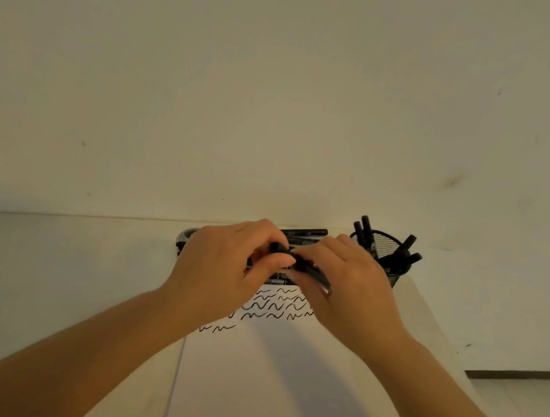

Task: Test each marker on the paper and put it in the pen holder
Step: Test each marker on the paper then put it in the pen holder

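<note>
Pale wall (279,90) stood behind white table (58,253). Left hand (223,270) and right hand (343,283) met above top of paper (266,377). Both pinched one black marker (298,261), fingers curled round it. Black squiggles (273,305) sat on paper just under hands. More markers (305,233) lay past paper's top edge. Mesh pen holder (387,254) stood by paper's far right corner, few markers inside.

Dim, warm yellowish light over everything, no glare anywhere. Soft grey shadows of the forearms fall across the paper (281,395). Wide-angle bending curves the tabletop (58,253) edges, and fine detail around the fingers looks slightly smeared.
</note>
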Motion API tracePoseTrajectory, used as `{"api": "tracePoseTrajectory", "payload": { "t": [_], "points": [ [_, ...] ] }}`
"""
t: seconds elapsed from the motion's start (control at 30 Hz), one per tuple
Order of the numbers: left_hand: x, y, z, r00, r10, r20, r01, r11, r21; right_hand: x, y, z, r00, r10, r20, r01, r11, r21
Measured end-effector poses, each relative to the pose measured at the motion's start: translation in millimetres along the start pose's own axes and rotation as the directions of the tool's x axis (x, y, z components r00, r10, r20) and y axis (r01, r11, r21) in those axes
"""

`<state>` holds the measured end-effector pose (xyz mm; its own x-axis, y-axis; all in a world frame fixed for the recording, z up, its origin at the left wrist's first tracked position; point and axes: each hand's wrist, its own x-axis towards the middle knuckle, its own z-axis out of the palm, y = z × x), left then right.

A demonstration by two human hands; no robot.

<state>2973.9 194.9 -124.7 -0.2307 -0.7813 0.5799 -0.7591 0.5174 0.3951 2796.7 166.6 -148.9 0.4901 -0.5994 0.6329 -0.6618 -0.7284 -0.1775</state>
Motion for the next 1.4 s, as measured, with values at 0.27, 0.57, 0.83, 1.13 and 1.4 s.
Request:
{"api": "tracePoseTrajectory", "payload": {
  "t": [0.27, 0.57, 0.83, 1.13, 1.4],
  "points": [
    [74, -52, 52, 0.961, -0.236, 0.146, 0.226, 0.971, 0.082, 21, 67, -37, 0.837, 0.508, -0.205, -0.458, 0.854, 0.248],
    [94, -111, 118, 0.809, -0.358, 0.467, 0.195, 0.912, 0.362, 3, 94, -19, 0.823, 0.559, -0.098, -0.53, 0.819, 0.221],
    [104, -123, 140, 0.787, -0.359, 0.503, 0.091, 0.873, 0.479, 2, 86, -6, 0.936, 0.333, -0.114, -0.346, 0.93, -0.122],
    [103, -130, 153, 0.829, -0.28, 0.484, -0.033, 0.84, 0.541, -6, 90, 8, 0.952, 0.27, -0.146, -0.295, 0.935, -0.195],
    [93, -122, 128, 0.937, -0.194, 0.292, 0.047, 0.894, 0.446, -3, 94, 7, 0.944, 0.331, -0.001, -0.321, 0.915, -0.244]
  ]
}}
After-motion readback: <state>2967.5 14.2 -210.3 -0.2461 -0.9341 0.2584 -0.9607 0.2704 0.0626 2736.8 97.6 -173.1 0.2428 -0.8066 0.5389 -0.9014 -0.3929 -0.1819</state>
